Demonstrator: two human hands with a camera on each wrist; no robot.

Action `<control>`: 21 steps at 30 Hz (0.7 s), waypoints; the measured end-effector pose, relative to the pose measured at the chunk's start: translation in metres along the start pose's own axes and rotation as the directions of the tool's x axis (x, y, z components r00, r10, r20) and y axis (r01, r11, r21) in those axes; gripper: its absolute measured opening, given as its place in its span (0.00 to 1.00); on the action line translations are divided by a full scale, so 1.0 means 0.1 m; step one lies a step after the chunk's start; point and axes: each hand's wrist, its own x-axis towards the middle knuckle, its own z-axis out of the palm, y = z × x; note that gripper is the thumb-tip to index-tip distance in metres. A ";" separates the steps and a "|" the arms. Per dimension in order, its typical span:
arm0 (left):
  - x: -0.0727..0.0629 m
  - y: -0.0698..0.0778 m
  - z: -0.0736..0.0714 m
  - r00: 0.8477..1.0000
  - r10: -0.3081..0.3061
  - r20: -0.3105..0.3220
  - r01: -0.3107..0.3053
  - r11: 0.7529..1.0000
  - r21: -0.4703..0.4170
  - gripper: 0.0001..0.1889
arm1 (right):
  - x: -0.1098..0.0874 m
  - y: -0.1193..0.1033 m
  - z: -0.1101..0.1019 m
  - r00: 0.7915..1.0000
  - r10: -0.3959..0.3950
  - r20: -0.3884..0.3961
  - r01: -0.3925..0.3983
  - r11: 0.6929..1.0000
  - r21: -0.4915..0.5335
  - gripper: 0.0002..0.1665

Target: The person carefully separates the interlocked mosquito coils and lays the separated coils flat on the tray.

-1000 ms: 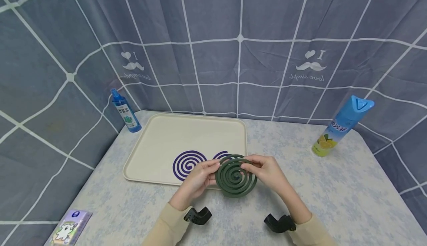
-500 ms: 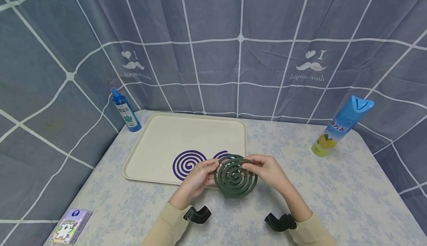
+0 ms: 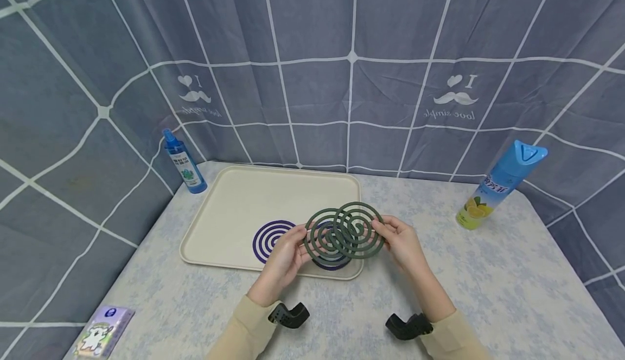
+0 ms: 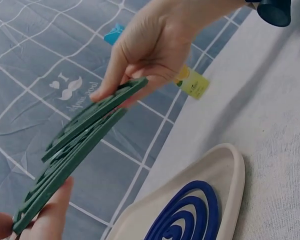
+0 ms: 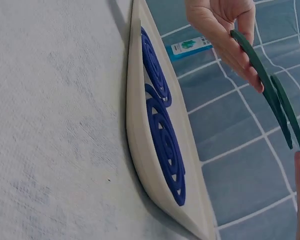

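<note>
Two dark green mosquito coils overlap partly above the tray's near right corner. My left hand (image 3: 282,262) pinches the left green coil (image 3: 316,229) at its outer edge, thumb above and fingers beneath. My right hand (image 3: 404,245) grips the right green coil (image 3: 360,230) by its far right side. In the left wrist view this right coil (image 4: 97,111) lies over the other coil (image 4: 55,180), with a narrow gap at the right end. Two blue-purple coils lie flat in the tray; the left one (image 3: 261,243) is partly covered by my left hand, the right one (image 5: 165,142) sits under the green pair.
The cream tray (image 3: 273,192) spans the table's middle left. A blue spray bottle (image 3: 185,165) stands behind its left corner, and a blue-and-yellow aerosol can (image 3: 500,184) stands at the right. A purple tissue pack (image 3: 102,333) lies front left. A grey gridded curtain (image 3: 312,94) hangs behind.
The two green coils, stacked in line before, have slid sideways apart. The right one has shifted right and away with my right hand; both hands have risen slightly, uncovering the tray's near corner.
</note>
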 end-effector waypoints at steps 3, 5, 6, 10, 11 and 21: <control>0.00 0.00 0.00 0.999 0.025 -0.025 -0.027 0.998 -0.053 0.20 | 0.03 0.03 -0.01 1.000 0.020 0.014 -0.021 0.996 0.087 0.19; 0.01 0.00 0.00 0.998 0.046 -0.039 -0.049 0.996 -0.078 0.20 | 0.04 0.05 -0.01 0.999 0.030 0.032 -0.034 0.990 0.140 0.20; 0.01 0.00 -0.01 0.997 0.051 -0.050 -0.056 0.994 -0.093 0.20 | 0.05 0.06 -0.01 0.999 0.036 0.040 -0.042 0.984 0.173 0.21; 0.01 0.01 -0.02 0.993 0.074 -0.089 -0.085 0.988 -0.129 0.21 | 0.08 0.06 0.01 0.995 0.070 0.068 -0.087 0.954 0.287 0.21; 0.01 0.01 -0.03 0.992 0.076 -0.103 -0.090 0.986 -0.141 0.22 | 0.09 0.06 0.02 0.995 0.079 0.067 -0.096 0.946 0.310 0.21; 0.06 0.03 -0.12 0.972 0.120 -0.201 -0.148 0.980 -0.132 0.24 | 0.19 0.06 0.09 0.992 0.109 0.062 -0.125 0.904 0.408 0.26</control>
